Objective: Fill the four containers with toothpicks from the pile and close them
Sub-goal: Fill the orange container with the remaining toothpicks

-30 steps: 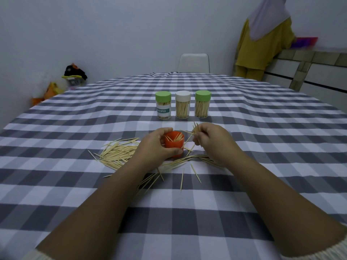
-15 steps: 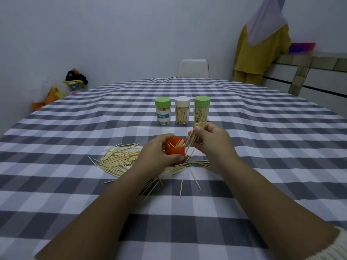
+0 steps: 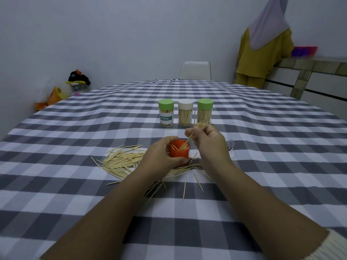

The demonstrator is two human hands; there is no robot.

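Note:
My left hand (image 3: 161,155) grips an open orange container (image 3: 179,152) standing on the checked tablecloth. Just above and right of it, my right hand (image 3: 208,141) pinches a small bundle of toothpicks (image 3: 195,131) whose lower tips dip into the container's mouth. Loose toothpicks form a pile (image 3: 122,159) left of the container, with more scattered under and in front of my wrists. Behind stand three closed, filled containers: one with a green lid and label (image 3: 166,113), one with a white lid (image 3: 185,112), one with a green lid (image 3: 205,112).
The grey-and-white checked table (image 3: 262,166) stretches wide around the work spot. A small clear object (image 3: 230,145) lies right of my right hand. A white chair (image 3: 195,70) stands at the far side. A person (image 3: 262,44) stands at a counter, back right.
My right hand has risen from beside the container and tilted its toothpick bundle down into the orange container's opening. My left hand still holds the container in the same place.

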